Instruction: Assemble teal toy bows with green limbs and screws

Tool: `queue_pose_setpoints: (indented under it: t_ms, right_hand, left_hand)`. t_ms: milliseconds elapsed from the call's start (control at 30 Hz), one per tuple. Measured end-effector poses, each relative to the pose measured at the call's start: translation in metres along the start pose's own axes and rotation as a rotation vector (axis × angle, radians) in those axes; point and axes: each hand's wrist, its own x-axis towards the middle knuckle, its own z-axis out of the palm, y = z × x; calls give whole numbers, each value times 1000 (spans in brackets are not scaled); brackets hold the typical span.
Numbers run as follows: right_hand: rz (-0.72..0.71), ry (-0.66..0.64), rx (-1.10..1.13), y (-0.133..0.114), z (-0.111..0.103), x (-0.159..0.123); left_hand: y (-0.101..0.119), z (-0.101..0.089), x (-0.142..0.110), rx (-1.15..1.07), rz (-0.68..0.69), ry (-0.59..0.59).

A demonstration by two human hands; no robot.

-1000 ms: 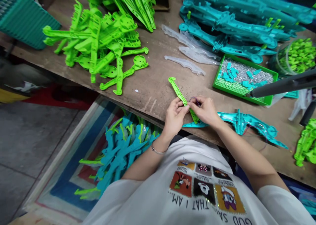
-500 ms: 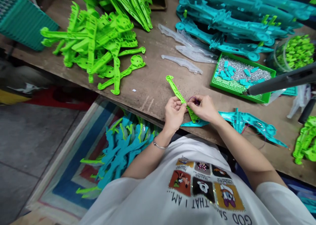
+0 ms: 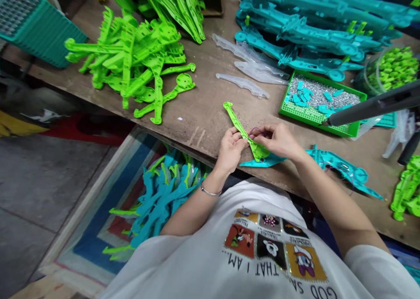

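My left hand (image 3: 231,150) is closed around a lime-green plastic part (image 3: 235,118), a long thin arm with a hooked upper tip and a wider lower end. Against that lower end, my right hand (image 3: 278,139) pinches a thin dark purple wire (image 3: 254,131), which loops above the fingertips. The fingers partly hide where wire and part meet. Below both hands, a teal bow-shaped plastic piece (image 3: 341,161) lies along the front edge of the table, its middle covered by my right hand and wrist.
Lime-green parts (image 3: 131,58) are heaped at the left. Teal pieces (image 3: 302,27) are stacked at the back right, near clear plastic strips (image 3: 243,84). A green tray (image 3: 323,123) holds screws and small teal bits. A dark tool (image 3: 370,106) juts in from the right.
My right hand has shifted slightly right, uncovering more of the green part's wide end. My left hand still grips the part. The whole view has shifted a little.
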Motion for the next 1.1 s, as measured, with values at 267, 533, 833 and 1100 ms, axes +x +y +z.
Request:
queue_pose_setpoints:
  t_ms: [267, 533, 833, 1100]
  right_hand:
    - [-68, 41, 94, -4, 8, 8]
    - [-68, 19, 49, -13, 8, 23]
    - [8, 25, -321, -17, -4, -22]
    - [-116, 158, -359, -20, 16, -39]
  left_hand:
    - [-3, 0, 0, 4, 20, 10]
    - [-4, -1, 0, 14, 19, -2]
    - [-4, 1, 0, -29, -5, 24]
    - [-3, 5, 0, -40, 3, 43]
